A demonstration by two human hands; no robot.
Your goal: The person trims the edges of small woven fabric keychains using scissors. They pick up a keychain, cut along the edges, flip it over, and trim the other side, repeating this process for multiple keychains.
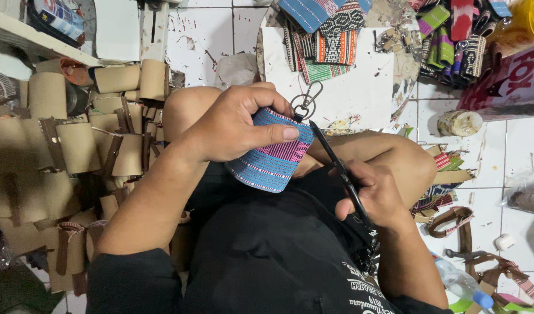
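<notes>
While the left hand (232,125) clamps a small woven pouch (272,154) at the centre of the frame, thumb laid flat across its face, the right hand (374,195) closes its grip around black scissors (336,166), whose blades point up at the pouch's top edge beside the metal clasp (306,102). The step in hand looks like trimming at that corner; the cut calls for a steady pouch and blade tips kept off the weave. The pouch is blue with pink and purple bands, rounded below, held above the person's lap. Tan rolled pieces (75,145) crowd the left of the frame.
</notes>
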